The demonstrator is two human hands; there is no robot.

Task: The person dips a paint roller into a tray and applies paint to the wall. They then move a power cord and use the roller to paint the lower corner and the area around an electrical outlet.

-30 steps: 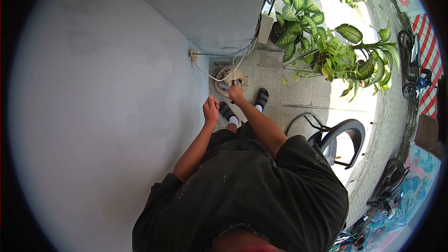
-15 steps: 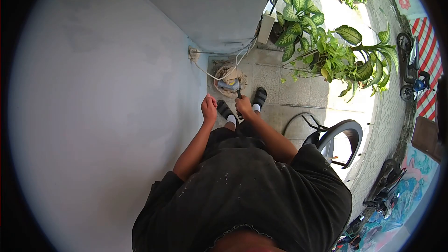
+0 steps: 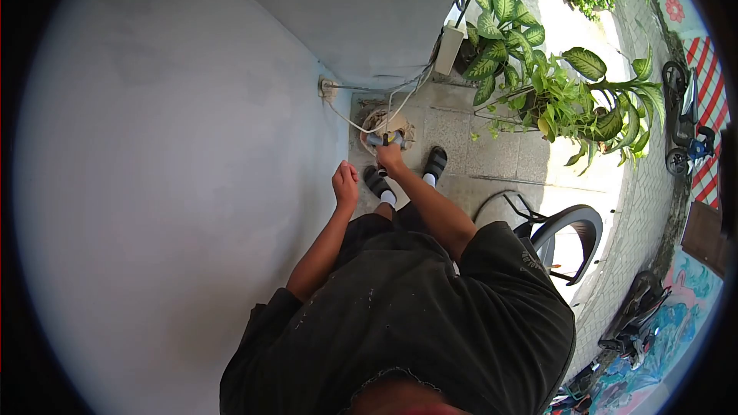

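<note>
My right hand (image 3: 390, 157) is wrapped round the black handle of what looks like a paint roller (image 3: 375, 140), grey with a yellow patch. Its head lies over a round, tan-stained bucket (image 3: 376, 118) on the floor, close to the wall corner. My left hand (image 3: 345, 182) hangs beside the wall (image 3: 192, 184), fingers curled together, with nothing visible in it. Both hands are just above my sandalled feet (image 3: 436, 160).
A pale cable (image 3: 355, 124) loops from a wall socket (image 3: 328, 90) across the bucket. Leafy potted plants (image 3: 538, 84) stand ahead to the right. A dark chair (image 3: 573, 223) is at my right side. Motorbikes (image 3: 634, 311) are parked farther off.
My right hand has moved forward and slightly left, closer to the bucket, and the roller has turned in it. My left hand stays beside the wall. The view has shifted slightly.
</note>
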